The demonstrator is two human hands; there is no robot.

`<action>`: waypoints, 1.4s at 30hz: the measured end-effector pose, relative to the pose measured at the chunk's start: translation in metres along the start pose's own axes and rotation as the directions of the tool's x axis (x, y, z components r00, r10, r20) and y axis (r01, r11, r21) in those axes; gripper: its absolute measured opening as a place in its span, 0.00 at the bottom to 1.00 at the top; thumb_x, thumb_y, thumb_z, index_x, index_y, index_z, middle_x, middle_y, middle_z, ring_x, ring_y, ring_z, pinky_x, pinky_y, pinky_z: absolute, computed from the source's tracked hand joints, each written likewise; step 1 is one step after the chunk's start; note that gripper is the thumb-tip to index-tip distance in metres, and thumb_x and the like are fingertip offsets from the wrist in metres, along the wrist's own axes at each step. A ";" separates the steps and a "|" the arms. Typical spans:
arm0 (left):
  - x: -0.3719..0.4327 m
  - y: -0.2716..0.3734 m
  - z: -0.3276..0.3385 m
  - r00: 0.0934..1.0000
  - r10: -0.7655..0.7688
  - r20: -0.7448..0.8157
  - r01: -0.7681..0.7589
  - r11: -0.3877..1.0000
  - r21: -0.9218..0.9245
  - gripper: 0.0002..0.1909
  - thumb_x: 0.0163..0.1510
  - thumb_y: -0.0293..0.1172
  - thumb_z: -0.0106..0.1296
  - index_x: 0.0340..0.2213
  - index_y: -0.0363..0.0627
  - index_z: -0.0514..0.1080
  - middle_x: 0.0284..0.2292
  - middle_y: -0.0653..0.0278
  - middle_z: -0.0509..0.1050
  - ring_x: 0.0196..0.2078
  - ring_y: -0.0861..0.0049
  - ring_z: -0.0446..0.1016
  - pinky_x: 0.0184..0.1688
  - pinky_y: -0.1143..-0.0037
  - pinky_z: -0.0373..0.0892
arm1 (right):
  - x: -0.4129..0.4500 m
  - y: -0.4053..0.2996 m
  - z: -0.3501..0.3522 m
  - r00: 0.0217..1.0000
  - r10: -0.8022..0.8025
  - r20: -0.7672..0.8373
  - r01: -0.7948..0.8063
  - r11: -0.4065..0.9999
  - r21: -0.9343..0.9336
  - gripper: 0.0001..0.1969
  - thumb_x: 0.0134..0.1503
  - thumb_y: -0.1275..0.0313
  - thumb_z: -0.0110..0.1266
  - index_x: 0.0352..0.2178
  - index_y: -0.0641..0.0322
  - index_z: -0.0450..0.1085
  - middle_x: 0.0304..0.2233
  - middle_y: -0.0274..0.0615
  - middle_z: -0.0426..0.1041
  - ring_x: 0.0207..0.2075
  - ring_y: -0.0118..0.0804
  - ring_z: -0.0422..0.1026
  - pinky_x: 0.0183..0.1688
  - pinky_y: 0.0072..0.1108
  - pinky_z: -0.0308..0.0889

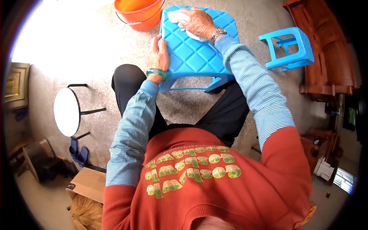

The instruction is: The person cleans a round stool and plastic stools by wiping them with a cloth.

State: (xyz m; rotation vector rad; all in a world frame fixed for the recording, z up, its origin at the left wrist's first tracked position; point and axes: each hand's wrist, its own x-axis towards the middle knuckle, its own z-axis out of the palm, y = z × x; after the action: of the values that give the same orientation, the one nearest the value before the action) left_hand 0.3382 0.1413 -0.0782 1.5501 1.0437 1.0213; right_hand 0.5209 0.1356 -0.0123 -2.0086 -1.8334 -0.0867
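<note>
A blue plastic stool (188,56) with a diamond-patterned seat stands upright between my knees. On the far part of its seat, my right hand (198,24) presses a bunched white cloth (177,16), which also shows beneath the palm. The fingers of that hand curl over the cloth, and a metal watch is on the wrist. My left hand (159,54), with a green bangle at the wrist, grips the stool's left edge. Its fingertips are partly hidden by the rim.
An orange bucket (139,14) with a wire handle stands beyond the stool's left corner. A smaller blue stool (290,47) lies on its side at right, before a wooden bench (327,49). At left are a round white-topped stool (67,112), blue slippers (79,152) and a cardboard box (89,184).
</note>
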 end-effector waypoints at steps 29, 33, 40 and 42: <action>0.003 -0.022 0.006 0.989 -0.080 -0.125 0.067 0.993 -0.100 0.23 0.53 0.38 0.40 0.45 0.33 0.64 0.41 0.46 0.69 0.45 0.62 0.68 0.46 0.73 0.62 | -0.022 -0.071 0.016 0.908 -0.399 -0.129 0.316 0.852 -0.417 0.11 0.46 0.68 0.49 0.32 0.58 0.69 0.28 0.43 0.68 0.30 0.38 0.69 0.23 0.21 0.69; 0.001 -0.017 0.005 0.990 -0.066 -0.125 0.057 0.995 -0.076 0.21 0.53 0.39 0.40 0.43 0.37 0.66 0.38 0.48 0.71 0.41 0.61 0.70 0.44 0.72 0.63 | -0.026 -0.075 0.015 0.923 -0.364 -0.126 0.279 0.857 -0.432 0.13 0.46 0.69 0.50 0.36 0.55 0.68 0.29 0.41 0.68 0.31 0.38 0.68 0.26 0.21 0.69; 0.002 -0.027 0.007 0.990 -0.051 -0.132 0.038 0.995 -0.098 0.20 0.53 0.41 0.39 0.43 0.39 0.66 0.37 0.49 0.71 0.41 0.62 0.70 0.44 0.72 0.63 | -0.028 -0.073 0.017 0.923 -0.360 -0.137 0.274 0.864 -0.424 0.13 0.46 0.69 0.51 0.36 0.54 0.68 0.30 0.40 0.67 0.31 0.37 0.68 0.25 0.20 0.69; 0.001 -0.027 0.006 0.991 -0.048 -0.128 0.035 0.995 -0.095 0.20 0.53 0.40 0.40 0.43 0.39 0.66 0.37 0.49 0.72 0.41 0.63 0.70 0.44 0.72 0.63 | -0.026 -0.073 0.016 0.905 -0.401 -0.140 0.304 0.842 -0.445 0.12 0.47 0.66 0.50 0.34 0.57 0.69 0.29 0.42 0.68 0.31 0.36 0.68 0.23 0.19 0.68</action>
State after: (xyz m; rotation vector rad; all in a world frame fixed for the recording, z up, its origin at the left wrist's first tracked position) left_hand 0.3403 0.1456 -0.1052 1.3966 1.0982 1.1385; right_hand 0.4430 0.1198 -0.0163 -1.7763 -2.1407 -0.8497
